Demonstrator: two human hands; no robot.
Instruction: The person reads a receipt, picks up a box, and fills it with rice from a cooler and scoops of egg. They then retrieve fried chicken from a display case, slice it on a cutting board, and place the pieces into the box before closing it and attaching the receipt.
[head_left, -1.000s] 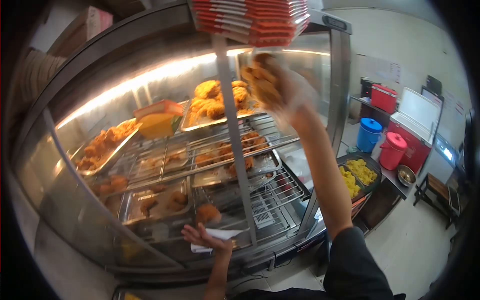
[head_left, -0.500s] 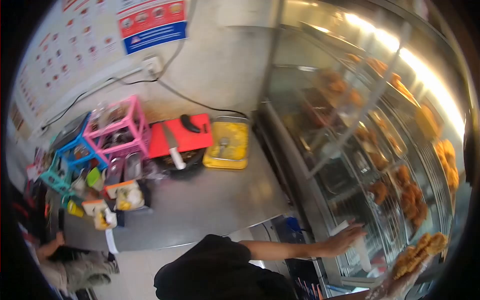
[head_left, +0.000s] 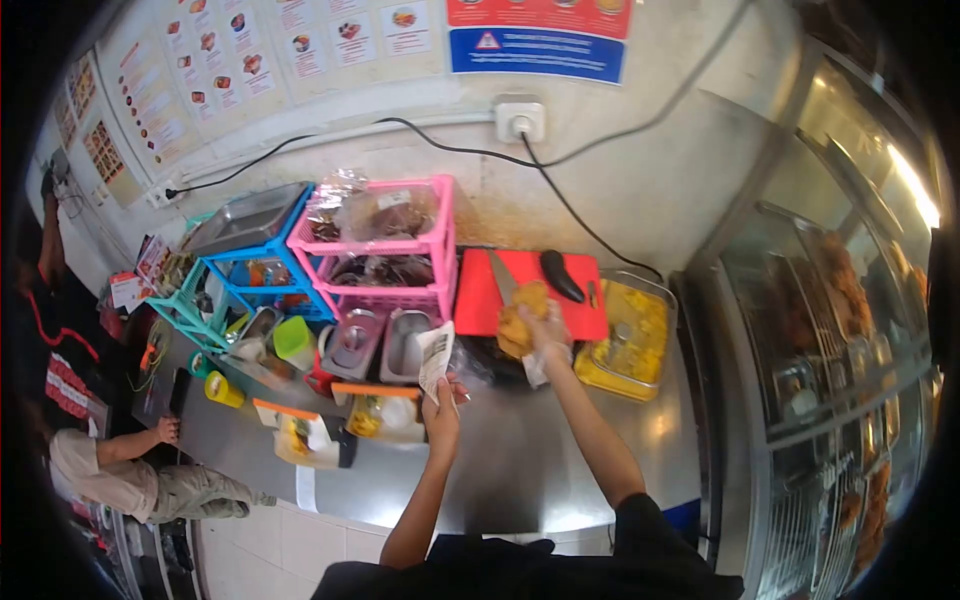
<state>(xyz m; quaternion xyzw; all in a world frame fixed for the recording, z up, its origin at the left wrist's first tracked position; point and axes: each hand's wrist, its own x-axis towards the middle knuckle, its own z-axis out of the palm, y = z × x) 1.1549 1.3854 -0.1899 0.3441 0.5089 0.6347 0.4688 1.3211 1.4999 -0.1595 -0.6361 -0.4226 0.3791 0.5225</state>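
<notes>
My right hand (head_left: 550, 338), in a clear plastic glove, is closed on a piece of fried chicken (head_left: 522, 318) over the red cutting board (head_left: 478, 295). The chicken partly covers a knife (head_left: 501, 270) on that board. Beside it lies a dark, curved, glossy object (head_left: 561, 277) whose kind I cannot make out. My left hand (head_left: 443, 410) grips a white printed paper (head_left: 436, 358), perhaps a sleeve, held above the steel counter. Close to this hand stand two open food boxes, one box (head_left: 385, 415) with yellow food and something white, the other box (head_left: 302, 437) further left.
A metal tray of yellow food (head_left: 630, 335) sits right of the board. Pink basket racks (head_left: 443, 245), blue racks (head_left: 270, 250) and metal containers (head_left: 405, 345) line the wall. The glass display cabinet (head_left: 800, 330) stands at right. Another person (head_left: 110, 460) is at far left.
The view has swung from the display cabinet to the counter. My right hand has brought the fried chicken from the cabinet to over the board; my left hand now holds the printed paper.
</notes>
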